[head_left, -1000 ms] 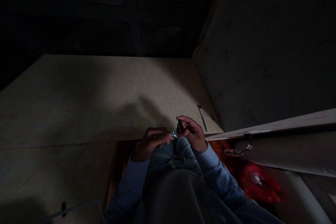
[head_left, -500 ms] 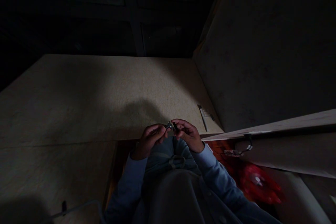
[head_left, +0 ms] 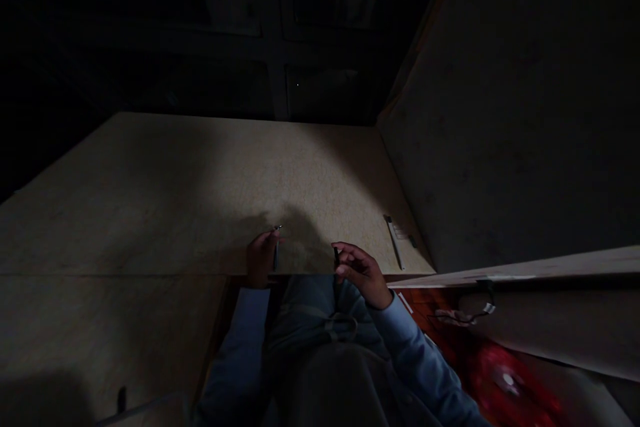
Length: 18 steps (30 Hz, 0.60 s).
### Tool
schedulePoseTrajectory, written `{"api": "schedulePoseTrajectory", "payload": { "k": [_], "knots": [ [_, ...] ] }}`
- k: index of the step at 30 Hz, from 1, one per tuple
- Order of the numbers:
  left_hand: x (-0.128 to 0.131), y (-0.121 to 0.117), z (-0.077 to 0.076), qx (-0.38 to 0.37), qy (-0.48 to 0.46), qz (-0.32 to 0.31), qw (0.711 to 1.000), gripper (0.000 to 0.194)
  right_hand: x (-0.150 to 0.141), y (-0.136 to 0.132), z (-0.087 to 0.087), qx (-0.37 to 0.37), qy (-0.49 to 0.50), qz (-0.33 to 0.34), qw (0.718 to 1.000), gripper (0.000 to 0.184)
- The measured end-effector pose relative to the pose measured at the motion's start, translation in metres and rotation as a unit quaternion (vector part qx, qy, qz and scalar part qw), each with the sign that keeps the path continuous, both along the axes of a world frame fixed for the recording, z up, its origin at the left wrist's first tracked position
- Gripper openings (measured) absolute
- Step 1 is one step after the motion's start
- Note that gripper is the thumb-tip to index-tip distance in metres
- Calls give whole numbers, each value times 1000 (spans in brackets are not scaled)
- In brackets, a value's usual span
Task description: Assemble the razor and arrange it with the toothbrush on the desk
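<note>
At the table's front edge, my left hand [head_left: 261, 257] is closed on a slim object with a shiny metal tip [head_left: 278, 227]. Its dark, narrow lower part points down beside my fingers, and its kind is too small and dim to make out. My right hand [head_left: 364, 272] pinches a small black piece [head_left: 337, 255] between thumb and fingers, above my lap. The two hands are apart, and each keeps its own item.
The pale tabletop [head_left: 240, 173] lies before me in dim light. A white pen-like stick [head_left: 395, 243] and a small dark item [head_left: 413, 241] rest at its right end, by a dark upright panel [head_left: 510, 120]. A red bag [head_left: 515, 380] sits low at the right.
My hands were together, with the shiny metal part touching the black piece. They have since separated: my left hand moved left to the tabletop edge with the metal-tipped object, my right kept the black piece.
</note>
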State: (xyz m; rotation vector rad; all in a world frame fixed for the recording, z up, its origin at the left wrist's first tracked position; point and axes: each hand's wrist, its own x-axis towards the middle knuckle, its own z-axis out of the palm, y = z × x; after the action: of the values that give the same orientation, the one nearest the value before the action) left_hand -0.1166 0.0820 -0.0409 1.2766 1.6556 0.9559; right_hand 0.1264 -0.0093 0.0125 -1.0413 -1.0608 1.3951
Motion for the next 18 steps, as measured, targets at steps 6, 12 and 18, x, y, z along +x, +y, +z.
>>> {"api": "schedulePoseTrajectory", "payload": {
  "k": [6, 12, 18],
  "knots": [
    [-23, 18, -15, 28, 46, 44, 998, 36, 2, 1, -6, -21, 7, -14, 1000, 45],
    [-17, 25, -20, 43, 51, 44, 997, 32, 1, 2, -5, -36, 12, -17, 999, 45],
    [-2, 21, -23, 46, 34, 13, 998, 26, -6, 4, -7, -37, 15, -17, 999, 45]
  ]
}}
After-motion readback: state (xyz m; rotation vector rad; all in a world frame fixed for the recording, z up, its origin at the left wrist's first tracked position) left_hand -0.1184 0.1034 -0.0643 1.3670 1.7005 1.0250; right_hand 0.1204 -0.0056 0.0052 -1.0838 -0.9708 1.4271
